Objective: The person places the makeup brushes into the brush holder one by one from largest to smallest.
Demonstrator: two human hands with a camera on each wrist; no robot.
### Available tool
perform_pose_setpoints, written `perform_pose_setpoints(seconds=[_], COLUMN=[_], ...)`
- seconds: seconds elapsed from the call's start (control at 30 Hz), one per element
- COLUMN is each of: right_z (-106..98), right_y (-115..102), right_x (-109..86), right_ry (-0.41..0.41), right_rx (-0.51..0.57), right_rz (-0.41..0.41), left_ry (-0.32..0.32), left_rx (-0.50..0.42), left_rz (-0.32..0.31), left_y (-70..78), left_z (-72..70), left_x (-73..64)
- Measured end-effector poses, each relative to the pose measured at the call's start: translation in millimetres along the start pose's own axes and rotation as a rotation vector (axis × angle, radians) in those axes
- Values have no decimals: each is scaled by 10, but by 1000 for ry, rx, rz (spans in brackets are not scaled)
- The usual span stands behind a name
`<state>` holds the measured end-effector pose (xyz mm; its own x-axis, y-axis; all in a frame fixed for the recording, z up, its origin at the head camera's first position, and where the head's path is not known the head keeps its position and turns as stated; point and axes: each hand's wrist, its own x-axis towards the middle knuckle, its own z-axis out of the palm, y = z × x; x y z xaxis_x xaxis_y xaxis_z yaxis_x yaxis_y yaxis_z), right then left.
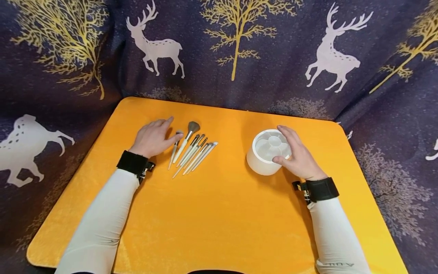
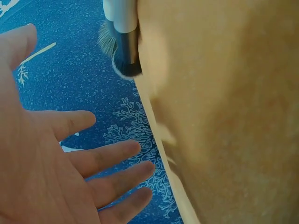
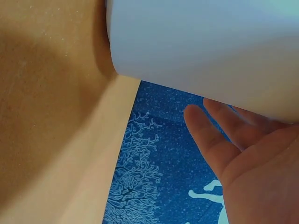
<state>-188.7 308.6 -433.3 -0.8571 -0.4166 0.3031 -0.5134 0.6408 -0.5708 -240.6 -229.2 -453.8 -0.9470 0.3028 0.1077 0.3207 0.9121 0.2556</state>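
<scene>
"Head view?"
"The left hand [image 1: 150, 140], fingers spread, is just beside the makeup brushes [image 1: 182, 148] on the orange table [image 1: 212, 213]. The right hand [image 1: 301, 158], fingers extended, curves around the white compartmented organizer [image 1: 261, 166]; I can't tell whether it touches."
"Left wrist?"
"Fingers apart, holding nothing."
"Right wrist?"
"Relaxed fingers beside the organizer's wall."

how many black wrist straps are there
2: one strap around the wrist of the left hand, which is near the brushes; the other strap around the wrist of the right hand, which is beside the white container.
</scene>
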Motion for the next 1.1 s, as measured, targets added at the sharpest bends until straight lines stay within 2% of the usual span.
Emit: perform_pose_setpoints(seconds=[0.27,0.47,0.87,1.1], right_z=[-33,-26,-5,39], right_y=[-1,-15,-41,-49], right_x=[-29,-56,-26,11], right_ry=[-12,6,12,5], right_rx=[27,36,65,92], right_rz=[47,76,96,86], left_ry=[-35,-36,-7,29], left_rx=[-29,-25,-18,-31], left_rz=[-8,-14,1,49], left_y=[53,56,145,237], left_z=[45,74,55,91], left_x=[40,65,36,45])
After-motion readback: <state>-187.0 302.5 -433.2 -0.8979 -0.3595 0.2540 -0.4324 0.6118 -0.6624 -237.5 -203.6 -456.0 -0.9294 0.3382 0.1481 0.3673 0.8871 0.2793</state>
